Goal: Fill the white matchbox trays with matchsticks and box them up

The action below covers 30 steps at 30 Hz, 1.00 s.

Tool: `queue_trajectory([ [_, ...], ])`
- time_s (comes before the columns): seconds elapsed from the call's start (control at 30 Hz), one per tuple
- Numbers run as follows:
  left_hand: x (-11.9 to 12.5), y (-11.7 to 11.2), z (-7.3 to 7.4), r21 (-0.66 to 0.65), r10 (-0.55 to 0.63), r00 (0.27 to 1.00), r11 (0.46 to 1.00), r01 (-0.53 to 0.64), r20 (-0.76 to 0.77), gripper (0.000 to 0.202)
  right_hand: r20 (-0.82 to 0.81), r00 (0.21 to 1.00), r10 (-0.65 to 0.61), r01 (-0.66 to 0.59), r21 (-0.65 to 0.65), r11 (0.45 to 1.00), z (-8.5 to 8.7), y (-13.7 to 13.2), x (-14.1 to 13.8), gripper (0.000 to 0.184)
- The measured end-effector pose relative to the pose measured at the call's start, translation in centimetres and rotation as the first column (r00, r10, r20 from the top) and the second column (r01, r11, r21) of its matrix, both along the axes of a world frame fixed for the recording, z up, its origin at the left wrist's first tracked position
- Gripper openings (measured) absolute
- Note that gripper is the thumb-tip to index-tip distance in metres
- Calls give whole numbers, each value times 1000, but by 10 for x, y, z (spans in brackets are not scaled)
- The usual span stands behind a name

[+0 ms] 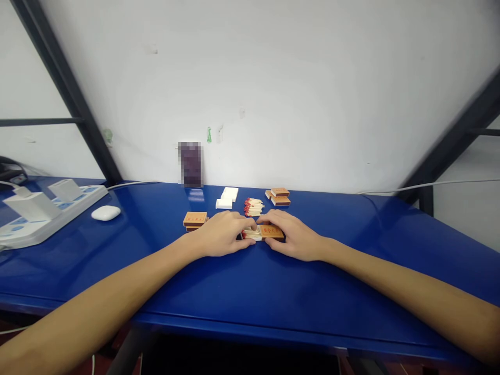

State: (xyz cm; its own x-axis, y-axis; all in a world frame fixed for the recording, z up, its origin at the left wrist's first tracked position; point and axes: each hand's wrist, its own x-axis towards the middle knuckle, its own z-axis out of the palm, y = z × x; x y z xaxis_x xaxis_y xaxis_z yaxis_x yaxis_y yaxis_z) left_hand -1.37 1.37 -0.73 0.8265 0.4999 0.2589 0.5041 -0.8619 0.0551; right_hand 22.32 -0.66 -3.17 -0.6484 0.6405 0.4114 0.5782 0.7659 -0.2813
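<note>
My left hand (226, 233) pinches the white inner tray (258, 238) of a matchbox, which sticks out to the left, filled with red-tipped matches. Around the orange matchbox sleeve (272, 232) at the tray's right end, the fingers of my right hand (294, 235) are closed. Tray and sleeve are partly joined, low over the blue table. Just beyond my hands lies a pile of loose matches (253, 207), red heads to the left. Two white box trays (229, 194) rest behind my left hand.
Stacked matchboxes (195, 219) lie left of my left hand, and several more (280, 196) at the back right. A white earbud case (105, 213) and a power strip with chargers (50, 211) stand at left. A blurred dark phone-shaped object (191, 164) leans on the wall.
</note>
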Motion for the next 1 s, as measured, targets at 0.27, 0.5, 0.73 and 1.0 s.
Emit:
queue_trajectory([
  [0.27, -1, -2, -1, 7, 12, 999, 1000, -12, -31, 34, -35, 999, 12, -13, -15, 1000, 0, 0, 0, 32],
  [0.5, -1, -3, 1, -16, -1, 1000, 1000, 0, -18, 30, -57, 998, 19, -20, -20, 1000, -1, 0, 1, 47],
  [0.73, 0, -4, 0, -30, -5, 1000, 1000, 4, -10, 30, -57, 998, 23, -24, -11, 1000, 0, -1, 1, 48],
  [1.0, 1, -5, 2, -19, 16, 999, 1000, -16, -40, 29, -52, 999, 11, -10, 2, 1000, -2, 0, 1, 44],
])
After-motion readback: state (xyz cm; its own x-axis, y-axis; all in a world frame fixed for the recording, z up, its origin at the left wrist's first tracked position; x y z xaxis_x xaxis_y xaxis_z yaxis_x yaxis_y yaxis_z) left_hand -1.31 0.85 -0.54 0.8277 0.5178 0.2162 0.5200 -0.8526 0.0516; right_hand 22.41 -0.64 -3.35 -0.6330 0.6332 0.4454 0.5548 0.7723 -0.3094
